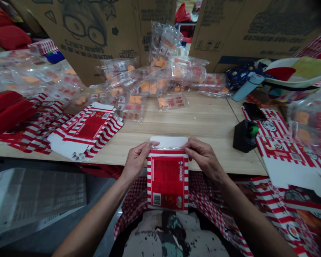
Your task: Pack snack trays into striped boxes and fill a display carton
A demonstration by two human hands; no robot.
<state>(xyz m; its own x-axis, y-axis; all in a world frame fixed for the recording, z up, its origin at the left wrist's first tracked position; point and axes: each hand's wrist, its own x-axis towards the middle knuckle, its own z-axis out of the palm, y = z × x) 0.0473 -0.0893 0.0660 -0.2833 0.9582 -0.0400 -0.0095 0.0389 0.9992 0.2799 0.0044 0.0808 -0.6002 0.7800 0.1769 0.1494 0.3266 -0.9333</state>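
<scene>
A red-and-white striped cardboard box (pixel 167 180) lies at the table's front edge, its lower part over my lap. Its white end flap (pixel 168 142) stands out at the far end, and a strip of clear plastic shows at the opening. My left hand (pixel 138 157) grips the box's far left corner between thumb and fingers. At the far right corner, my right hand (pixel 201 155) pinches the same box. Left of my hands is a stack of flat striped boxes (pixel 92 125). Beyond them, one clear plastic packet (pixel 172 102) with orange and red pieces rests on the table.
Many similar packets (pixel 146 76) are heaped against large brown cartons (pixel 104 39). A black tape dispenser (pixel 244 135), a light-blue bottle (pixel 248 87) and a dark phone (pixel 254 111) stand or lie on the right. Red boxes (pixel 10 110) sit at left; a pale plastic crate (pixel 39 200) is below.
</scene>
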